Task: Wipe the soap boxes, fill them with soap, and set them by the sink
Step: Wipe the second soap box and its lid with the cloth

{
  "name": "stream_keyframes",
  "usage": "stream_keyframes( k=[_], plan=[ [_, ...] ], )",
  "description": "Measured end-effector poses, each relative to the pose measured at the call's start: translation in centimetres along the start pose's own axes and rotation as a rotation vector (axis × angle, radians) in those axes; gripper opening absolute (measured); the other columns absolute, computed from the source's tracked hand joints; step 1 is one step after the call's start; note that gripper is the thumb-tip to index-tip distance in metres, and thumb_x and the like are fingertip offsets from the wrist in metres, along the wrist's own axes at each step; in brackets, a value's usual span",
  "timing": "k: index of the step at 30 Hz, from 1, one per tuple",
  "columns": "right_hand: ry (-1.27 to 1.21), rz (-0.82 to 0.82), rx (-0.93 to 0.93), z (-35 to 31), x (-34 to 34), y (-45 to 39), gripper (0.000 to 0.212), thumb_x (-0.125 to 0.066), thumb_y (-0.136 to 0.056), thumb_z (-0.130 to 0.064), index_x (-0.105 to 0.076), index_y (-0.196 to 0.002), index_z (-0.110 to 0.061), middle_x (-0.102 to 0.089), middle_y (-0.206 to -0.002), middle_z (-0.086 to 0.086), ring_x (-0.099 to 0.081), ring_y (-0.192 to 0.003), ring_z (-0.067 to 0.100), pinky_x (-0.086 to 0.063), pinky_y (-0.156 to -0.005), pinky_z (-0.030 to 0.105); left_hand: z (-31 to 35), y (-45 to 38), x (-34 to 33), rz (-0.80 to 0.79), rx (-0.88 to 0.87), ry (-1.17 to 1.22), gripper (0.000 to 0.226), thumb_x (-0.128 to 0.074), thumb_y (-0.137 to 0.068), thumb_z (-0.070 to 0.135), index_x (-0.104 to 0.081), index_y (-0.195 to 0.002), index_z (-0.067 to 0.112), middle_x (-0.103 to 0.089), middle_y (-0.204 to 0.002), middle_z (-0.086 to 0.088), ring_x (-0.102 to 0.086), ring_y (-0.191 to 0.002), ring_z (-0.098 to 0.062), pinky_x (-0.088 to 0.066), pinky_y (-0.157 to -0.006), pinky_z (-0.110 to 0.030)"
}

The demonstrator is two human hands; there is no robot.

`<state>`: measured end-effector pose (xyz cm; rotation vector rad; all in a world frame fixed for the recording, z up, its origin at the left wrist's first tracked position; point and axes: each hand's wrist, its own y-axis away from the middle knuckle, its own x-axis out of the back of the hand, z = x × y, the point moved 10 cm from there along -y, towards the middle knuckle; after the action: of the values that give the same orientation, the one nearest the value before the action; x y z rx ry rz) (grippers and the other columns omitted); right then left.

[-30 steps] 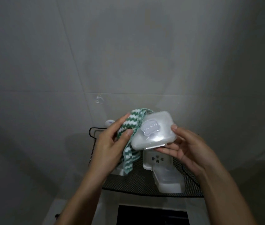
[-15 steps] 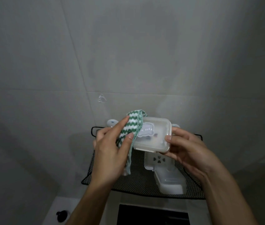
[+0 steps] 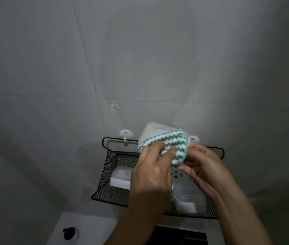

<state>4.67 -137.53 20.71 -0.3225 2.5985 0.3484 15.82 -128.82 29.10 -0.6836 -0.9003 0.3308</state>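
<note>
A clear plastic soap box (image 3: pixel 151 132) is held up in front of the wall above the black mesh shelf (image 3: pixel 110 167). A green-and-white striped cloth (image 3: pixel 166 142) lies over its near face. My left hand (image 3: pixel 153 172) presses the cloth against the box with its fingers. My right hand (image 3: pixel 205 167) grips the box from the right and below. Two more soap boxes sit in the shelf: one at the left (image 3: pixel 119 177), one lying open at the right (image 3: pixel 184 197), partly hidden by my hands.
The shelf hangs on two white wall hooks (image 3: pixel 126 134) against a grey tiled wall. Below it is a white ledge with a small black knob (image 3: pixel 69 233) and a dark rectangular opening (image 3: pixel 180 236).
The cloth has slid from the box's left side across its front face. My left hand moved right with it, and the box is now tilted with its face toward me.
</note>
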Motion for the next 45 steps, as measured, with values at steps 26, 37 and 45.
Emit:
stream_keyframes(
  k=[26,37,45],
  plan=[
    [0.008,0.074,0.005,-1.5,2.1,0.1,0.024,-0.07,-0.065,-0.01,-0.076,-0.086,0.001,-0.075,-0.09,0.026,-0.076,-0.073,0.029,-0.062,-0.057,0.034,-10.7,-0.5,-2.3,-0.054,0.517,0.737,0.036,-0.057,-0.098,0.017,-0.063,-0.129,0.036,-0.072,-0.113,0.016,-0.07,-0.101,-0.004,-0.057,-0.076,-0.02],
    [0.074,-0.075,-0.065,-1.0,0.3,0.4,0.041,-0.073,-0.059,-0.012,-0.074,-0.096,0.006,-0.073,-0.097,0.03,-0.076,-0.076,0.032,-0.064,-0.062,0.039,-12.6,-4.1,-1.0,-0.098,0.556,0.768,0.047,-0.063,-0.085,-0.01,-0.066,-0.116,0.026,-0.078,-0.097,-0.002,-0.073,-0.087,-0.013,-0.057,-0.071,-0.026],
    [-0.032,0.002,-0.065,-1.0,1.9,0.5,0.055,-0.071,-0.064,-0.012,-0.063,-0.114,0.01,-0.071,-0.105,0.032,-0.076,-0.081,0.035,-0.064,-0.065,0.039,-10.5,-3.9,-1.7,-0.553,0.364,0.759,0.059,-0.06,-0.083,-0.015,-0.056,-0.137,0.009,-0.061,-0.138,0.003,-0.057,-0.127,-0.014,-0.043,-0.111,-0.039]
  ],
)
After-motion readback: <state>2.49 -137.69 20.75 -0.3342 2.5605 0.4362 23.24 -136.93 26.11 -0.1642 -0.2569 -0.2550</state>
